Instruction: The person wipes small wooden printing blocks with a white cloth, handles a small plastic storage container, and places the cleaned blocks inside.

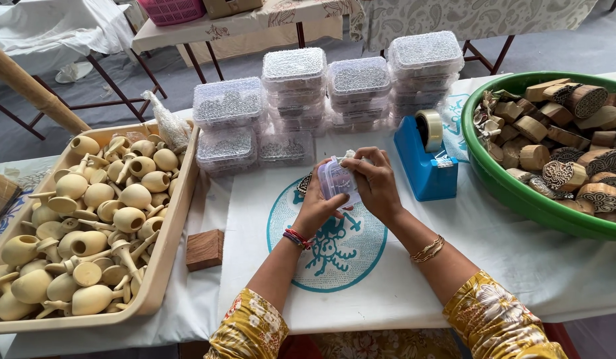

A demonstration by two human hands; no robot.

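Work table [521,266], white cloth cover, a round teal print at centre front.

Right edge: large green basin [501,179] heaped with carved wooden blocks [574,176]; it overhangs the right side.

Left edge: long beige tray [171,233] full of pale turned wooden pieces [102,219], knob-and-stem shapes, lying loose at all angles. A small brown wood block [205,249] sits on the cloth just beside the tray's right wall.

Far edge: clear lidded plastic boxes [295,86], stacked in several piles from the tray's far corner across to the basin. Contents read as small silvery bits; too fine to tell more.

Between stacks and basin: blue tape dispenser [421,163], roll mounted on top, near the right hand.

Centre, above the teal print: one small clear box [334,179], held off the cloth between both hands. Left hand [318,209] is under and behind it, fingers curled round its left side, gripping. Right hand [374,183] is closed over the box's top right edge, fingers bent down on the lid; whether a strip of tape is under them cannot be made out.

Step in hand, as judged: closing or sealing this one box, lid being pressed down at the edge.

Next move calls for: keeping the left grip steady so the lid stays seated, and a short reach right to the dispenser without tipping the box.
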